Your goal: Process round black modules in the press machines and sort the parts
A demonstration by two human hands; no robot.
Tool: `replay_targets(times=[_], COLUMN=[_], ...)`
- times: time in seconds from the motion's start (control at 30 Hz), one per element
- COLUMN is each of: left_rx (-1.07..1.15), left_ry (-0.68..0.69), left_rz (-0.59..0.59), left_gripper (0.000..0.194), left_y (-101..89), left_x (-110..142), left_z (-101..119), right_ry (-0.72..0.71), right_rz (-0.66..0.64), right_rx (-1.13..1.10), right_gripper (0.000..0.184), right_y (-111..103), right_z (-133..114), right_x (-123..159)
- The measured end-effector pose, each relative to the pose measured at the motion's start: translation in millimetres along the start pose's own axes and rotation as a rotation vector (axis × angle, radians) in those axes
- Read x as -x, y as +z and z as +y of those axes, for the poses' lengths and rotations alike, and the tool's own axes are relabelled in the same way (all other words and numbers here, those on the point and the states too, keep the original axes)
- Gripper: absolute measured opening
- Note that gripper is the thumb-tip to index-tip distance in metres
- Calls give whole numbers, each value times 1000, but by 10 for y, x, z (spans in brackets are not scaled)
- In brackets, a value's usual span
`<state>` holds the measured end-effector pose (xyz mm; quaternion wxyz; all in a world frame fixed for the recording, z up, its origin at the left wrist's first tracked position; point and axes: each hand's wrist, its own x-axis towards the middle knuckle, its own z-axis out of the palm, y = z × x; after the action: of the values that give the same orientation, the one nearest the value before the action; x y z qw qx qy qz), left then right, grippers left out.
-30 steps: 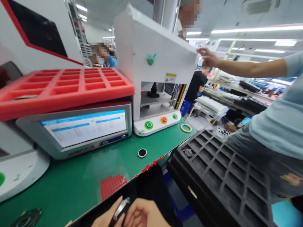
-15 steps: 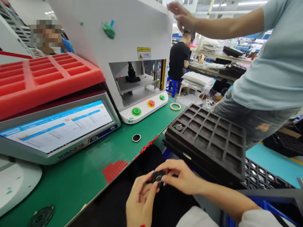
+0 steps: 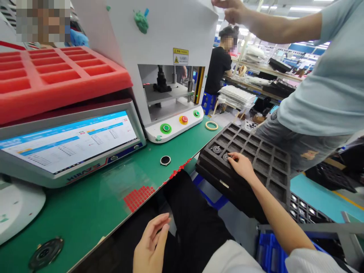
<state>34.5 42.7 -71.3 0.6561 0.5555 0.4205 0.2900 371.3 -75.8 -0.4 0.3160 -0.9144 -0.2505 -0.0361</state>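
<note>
round black module [image 3: 226, 156] is sitting in a foam tray [image 3: 265, 163] pocket, right hand [image 3: 241, 165] touching it, grip unclear. left hand [image 3: 153, 239] is hanging half-curled, empty. seating is seemingly underway, calling for level release.

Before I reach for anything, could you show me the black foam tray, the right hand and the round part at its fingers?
Black foam tray [image 3: 260, 164], head view: floor of a compartment.
Right hand [image 3: 242, 165], head view: back of the hand.
Round part [image 3: 225, 157], head view: the uncovered side of its face.
</note>
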Motion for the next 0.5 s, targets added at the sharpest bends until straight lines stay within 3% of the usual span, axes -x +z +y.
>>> replay_targets(times=[0.1,0.17,0.3,0.37,0.43,0.5], left_rx=[9,6,-62,-117,-160,-163], left_ry=[-5,12,41,30,-18,-55], left_rz=[72,69,71,129,185,249], left_gripper=[44,42,38,39,46,53], left_y=[-15,-20,-151,-285,-422,-507], left_x=[58,97,178,236,290,323], left_z=[-29,-9,53,47,-8,-97], right_ry=[-104,-210,-430,-470,-470,-456], right_rz=[26,-13,-263,-357,-406,-428], right_rx=[118,131,114,142,171,175], right_gripper=[24,27,25,35,40,34], right_y=[48,217,872,1226,1498,1658], right_z=[-333,-667,-1419,-1698,-1849,-1888], right_x=[163,234,317,339,334,299])
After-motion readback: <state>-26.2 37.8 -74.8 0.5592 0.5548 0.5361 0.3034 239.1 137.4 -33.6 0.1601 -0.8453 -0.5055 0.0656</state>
